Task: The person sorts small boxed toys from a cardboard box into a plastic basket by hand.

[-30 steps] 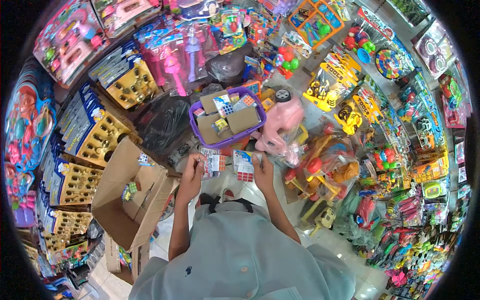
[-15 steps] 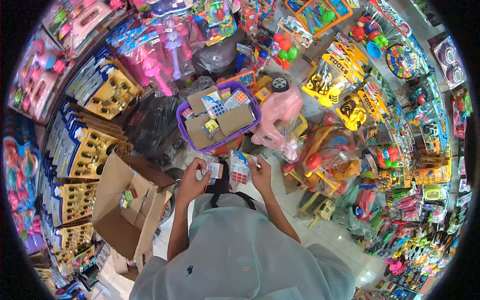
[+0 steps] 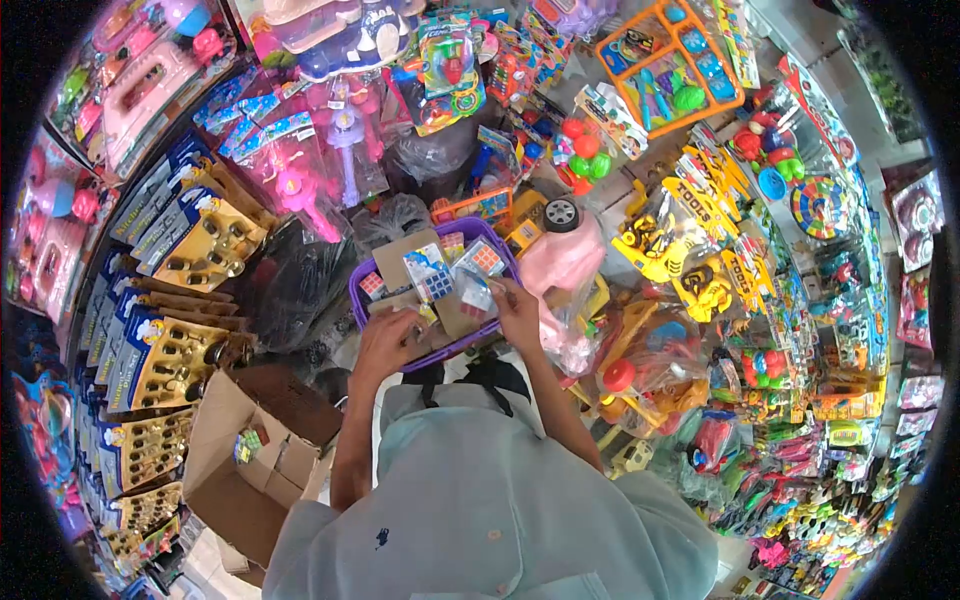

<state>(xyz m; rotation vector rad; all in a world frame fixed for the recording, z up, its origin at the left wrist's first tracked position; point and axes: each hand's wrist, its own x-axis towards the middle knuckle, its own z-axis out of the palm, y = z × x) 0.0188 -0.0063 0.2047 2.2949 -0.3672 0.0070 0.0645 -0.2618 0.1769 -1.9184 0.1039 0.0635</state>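
Note:
A purple plastic basket (image 3: 358,292) stands in front of me, holding brown cardboard boxes and puzzle cubes. My right hand (image 3: 517,315) is over its right side, fingers closed on a packaged puzzle cube (image 3: 474,297) in clear plastic. At the basket's near left, my left hand (image 3: 388,343) has its fingers curled beside a small yellowish cube (image 3: 427,314); whether they grip it is hidden. A blue-and-white cube pack (image 3: 430,274) lies between cardboard flaps. Behind the right hand's pack sits another cube pack (image 3: 484,258) with orange squares.
An open cardboard box (image 3: 215,455) at my left contains one cube (image 3: 249,446). Carded golden toy sets (image 3: 170,360) line the left side. A pink toy (image 3: 565,265) and bagged orange toys (image 3: 655,375) crowd the basket's right. Yellow tool packs (image 3: 680,240) hang farther right.
Both hands have moved forward from in front of my waist to over the basket, the right one carrying the packaged cube. The view has shifted, so the basket appears lower.

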